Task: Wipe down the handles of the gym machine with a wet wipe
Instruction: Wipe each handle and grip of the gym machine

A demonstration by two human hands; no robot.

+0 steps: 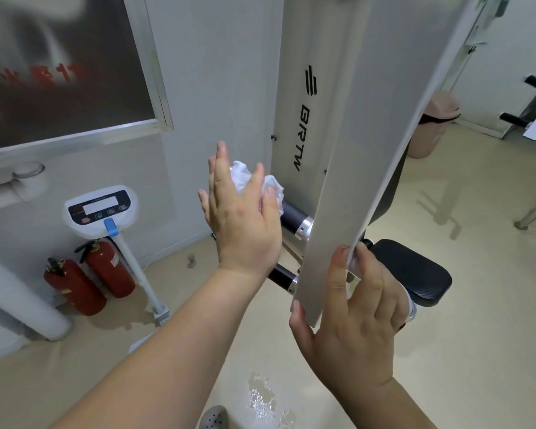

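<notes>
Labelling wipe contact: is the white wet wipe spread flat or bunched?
Bunched. The white wet wipe is crumpled into a wad, pinched by the left hand over the black cylindrical machine handle.

wipe (240,174): white, crumpled, cloth-like
handle (291,213): black matt grip, shiny metal collar
machine arm (353,150): smooth satin metal, prob. painted
seat pad (415,270): black, woven-look texture, lower right
floor (446,335): glossy
</notes>
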